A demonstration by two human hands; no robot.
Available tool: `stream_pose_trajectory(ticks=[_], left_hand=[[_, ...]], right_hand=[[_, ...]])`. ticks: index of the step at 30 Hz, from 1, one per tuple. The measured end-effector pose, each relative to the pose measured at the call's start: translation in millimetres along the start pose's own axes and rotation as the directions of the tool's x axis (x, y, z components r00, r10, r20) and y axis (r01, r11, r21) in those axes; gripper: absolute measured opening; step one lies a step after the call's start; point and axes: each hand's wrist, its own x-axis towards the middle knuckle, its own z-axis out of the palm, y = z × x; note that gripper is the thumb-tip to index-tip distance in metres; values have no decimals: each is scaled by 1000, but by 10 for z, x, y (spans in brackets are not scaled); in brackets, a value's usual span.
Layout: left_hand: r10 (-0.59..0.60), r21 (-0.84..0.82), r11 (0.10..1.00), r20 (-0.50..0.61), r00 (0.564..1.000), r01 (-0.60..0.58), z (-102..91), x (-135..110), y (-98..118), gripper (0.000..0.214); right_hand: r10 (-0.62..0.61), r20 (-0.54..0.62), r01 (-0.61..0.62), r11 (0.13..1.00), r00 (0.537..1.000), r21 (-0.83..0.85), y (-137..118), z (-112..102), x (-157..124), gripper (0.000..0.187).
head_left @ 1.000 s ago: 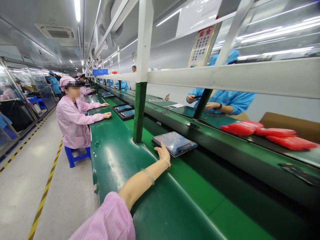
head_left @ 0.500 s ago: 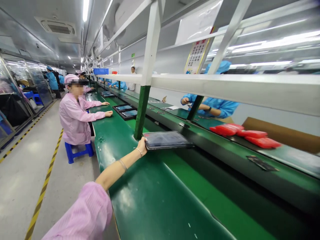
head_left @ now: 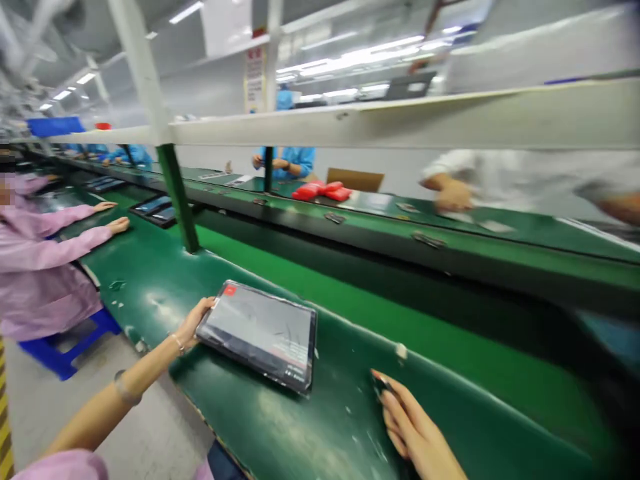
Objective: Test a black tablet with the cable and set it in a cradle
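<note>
My left hand (head_left: pixel 194 323) grips the left edge of a dark tablet (head_left: pixel 260 333) wrapped in clear film with a small red sticker at one corner. The tablet is held just above the near green bench top (head_left: pixel 300 427), tilted slightly. My right hand (head_left: pixel 413 430) lies on the bench to the right of the tablet, fingers stretched out and pointing left, holding nothing and not touching the tablet.
A green post (head_left: pixel 179 200) stands behind the tablet. A person in pink (head_left: pixel 45 267) sits at left on a blue stool, with more tablets (head_left: pixel 157 208) beyond. Red packets (head_left: pixel 323 191) lie on the far bench, where people in blue (head_left: pixel 293 160) and white (head_left: pixel 500 177) work.
My left hand has lifted the tablet off the conveyor and brought it toward me to the near bench. The view has swung right, and my right hand has come into sight.
</note>
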Motion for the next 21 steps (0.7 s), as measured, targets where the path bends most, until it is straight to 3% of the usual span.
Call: stream_pose_trajectory(ticks=[5, 8, 14, 21], left_hand=[[-27, 174, 985, 88, 996, 12, 146, -235, -250, 55], [68, 242, 966, 92, 993, -89, 181, -290, -240, 61], [254, 288, 921, 70, 965, -263, 181, -307, -212, 58], [243, 360, 904, 16, 970, -233, 215, -346, -251, 52]], right_hand=[[-76, 23, 78, 994, 997, -72, -88, 47, -76, 37], [-122, 77, 132, 982, 990, -139, -135, 63, -163, 27], [-198, 246, 246, 952, 949, -182, -229, 160, -85, 15], [-252, 202, 284, 947, 947, -153, -176, 287, 40, 9]])
